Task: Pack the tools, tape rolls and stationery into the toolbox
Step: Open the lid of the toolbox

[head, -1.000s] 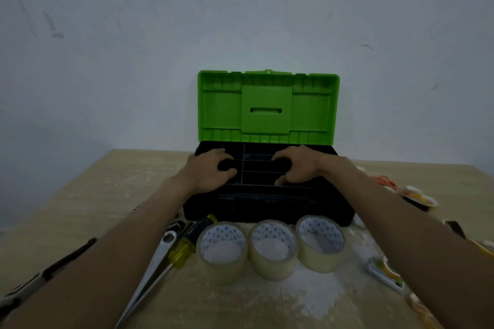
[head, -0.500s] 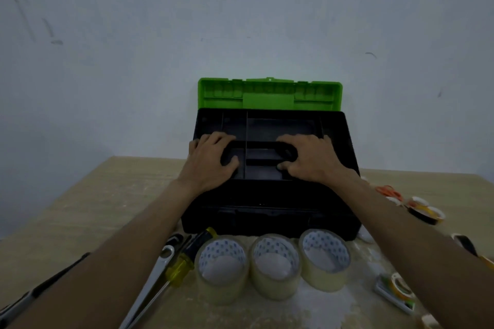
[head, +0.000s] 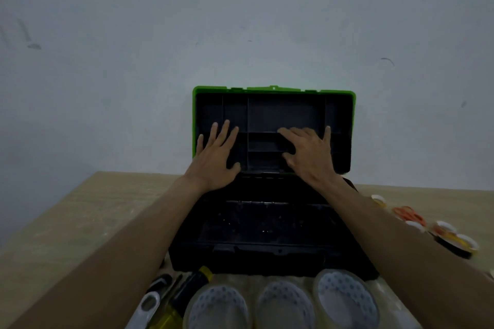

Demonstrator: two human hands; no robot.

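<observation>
The black toolbox (head: 267, 251) stands open on the table, its green lid (head: 272, 88) upright behind. The black divided tray (head: 283, 115) is lifted out and tilted up against the lid, and the base below looks empty. My left hand (head: 216, 157) presses flat on the tray's left side with straight fingers. My right hand (head: 307, 155) holds the tray at its middle divider, thumb hooked under it. Three clear tape rolls (head: 286, 304) lie in front of the box. A yellow-handled screwdriver (head: 187, 294) and a wrench (head: 147, 307) lie at the front left.
Orange scissors (head: 409, 214) and several small tape rolls (head: 451, 238) lie on the wooden table (head: 80, 208) right of the box. A grey wall stands close behind the lid. The table's left side is bare wood.
Both hands have lifted the tray out of the box and tipped it up against the lid. My left fingers have straightened. The box base is now exposed.
</observation>
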